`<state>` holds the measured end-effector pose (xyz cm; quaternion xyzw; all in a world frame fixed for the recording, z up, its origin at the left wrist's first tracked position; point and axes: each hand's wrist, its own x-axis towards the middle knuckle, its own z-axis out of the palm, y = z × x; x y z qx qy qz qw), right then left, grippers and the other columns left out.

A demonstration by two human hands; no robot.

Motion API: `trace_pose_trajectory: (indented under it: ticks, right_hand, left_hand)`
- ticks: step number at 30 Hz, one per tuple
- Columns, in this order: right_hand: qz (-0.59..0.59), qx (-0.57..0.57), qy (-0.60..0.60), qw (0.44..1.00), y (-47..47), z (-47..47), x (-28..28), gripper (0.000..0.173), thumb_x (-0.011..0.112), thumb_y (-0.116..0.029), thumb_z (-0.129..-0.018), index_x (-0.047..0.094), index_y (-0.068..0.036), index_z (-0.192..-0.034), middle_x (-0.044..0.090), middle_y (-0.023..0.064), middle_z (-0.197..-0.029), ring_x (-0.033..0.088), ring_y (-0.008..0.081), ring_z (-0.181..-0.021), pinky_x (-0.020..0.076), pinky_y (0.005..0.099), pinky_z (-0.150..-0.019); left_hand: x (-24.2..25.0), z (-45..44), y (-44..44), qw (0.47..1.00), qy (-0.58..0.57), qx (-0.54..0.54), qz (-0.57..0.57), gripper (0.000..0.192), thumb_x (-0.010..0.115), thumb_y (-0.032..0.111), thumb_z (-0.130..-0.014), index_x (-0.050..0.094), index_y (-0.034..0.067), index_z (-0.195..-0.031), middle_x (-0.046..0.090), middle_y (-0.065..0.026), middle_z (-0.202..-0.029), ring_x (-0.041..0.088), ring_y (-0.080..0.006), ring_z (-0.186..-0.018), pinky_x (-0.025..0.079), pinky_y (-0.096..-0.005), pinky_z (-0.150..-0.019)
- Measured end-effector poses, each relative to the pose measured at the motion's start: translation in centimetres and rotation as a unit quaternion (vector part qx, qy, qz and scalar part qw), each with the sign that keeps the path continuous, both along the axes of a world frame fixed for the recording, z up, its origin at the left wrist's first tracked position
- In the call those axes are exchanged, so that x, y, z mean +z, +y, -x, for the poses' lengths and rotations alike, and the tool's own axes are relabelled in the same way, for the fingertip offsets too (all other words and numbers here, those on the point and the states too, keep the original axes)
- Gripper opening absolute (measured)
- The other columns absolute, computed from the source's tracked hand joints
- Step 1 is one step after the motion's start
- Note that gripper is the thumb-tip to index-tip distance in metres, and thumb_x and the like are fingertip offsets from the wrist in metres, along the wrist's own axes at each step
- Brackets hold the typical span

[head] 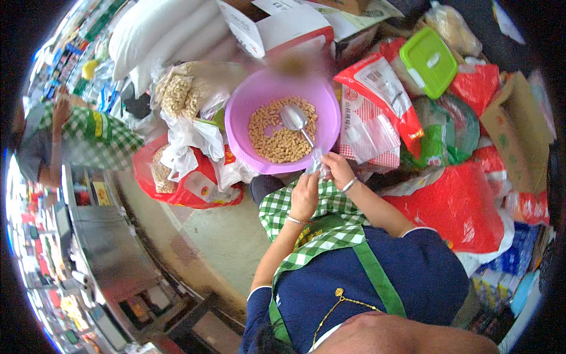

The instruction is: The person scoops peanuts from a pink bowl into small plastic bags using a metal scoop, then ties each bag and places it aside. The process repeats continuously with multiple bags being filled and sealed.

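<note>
A small clear plastic bag (317, 163) is pinched between my left hand (305, 194) and my right hand (339, 170), just over the near rim of a purple plastic basin (241, 119). Unshelled peanuts (281, 146) cover the basin's bottom. On them lies a metal scoop (293, 117), its handle pointing towards my hands. How full the small bag is I cannot tell. Beneath my hands is the green checked apron (283, 205).
Bags of peanuts (179, 90) and a red bag (150, 190) lie left of the basin. White sacks (163, 33) and an opened carton (292, 31) stand beyond. Red packaging (451, 208) and a green-lidded container (429, 62) are at right. Another person (48, 132) is at far left.
</note>
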<state>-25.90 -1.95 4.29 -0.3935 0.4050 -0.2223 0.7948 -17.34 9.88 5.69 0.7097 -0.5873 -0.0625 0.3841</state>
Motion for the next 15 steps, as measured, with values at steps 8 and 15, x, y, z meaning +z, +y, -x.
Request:
trace_pose_trajectory:
  ticks: [8, 15]
  right_hand:
    - [0.078, 0.116, -0.023, 0.990, -0.5, -5.7, 0.7, 0.020, 0.048, -0.024, -0.085, 0.055, -0.008, -0.077, 0.050, 0.0026, -0.058, 0.045, 0.0123, -0.042, 0.0328, 0.0265, -0.034]
    - [0.355, 0.222, 0.000, 0.908, 0.9, -9.3, 4.6, 0.018, 0.050, -0.024, -0.082, 0.056, -0.007, -0.076, 0.054, 0.0045, -0.062, 0.050, 0.0168, -0.049, 0.0373, 0.0301, -0.041]
  left_hand:
    - [-2.6, -1.8, 4.7, 0.919, 0.352, 0.178, -0.007, 0.019, 0.050, 0.011, -0.089, 0.059, -0.005, -0.093, 0.056, -0.0061, -0.072, 0.049, -0.0094, -0.053, 0.043, -0.0246, -0.051]
    - [-8.1, -5.6, 8.5, 0.783, 0.584, 0.214, -0.009, 0.014, 0.054, 0.012, -0.086, 0.059, 0.000, -0.089, 0.056, -0.0027, -0.070, 0.052, -0.0109, -0.062, 0.044, -0.0252, -0.055]
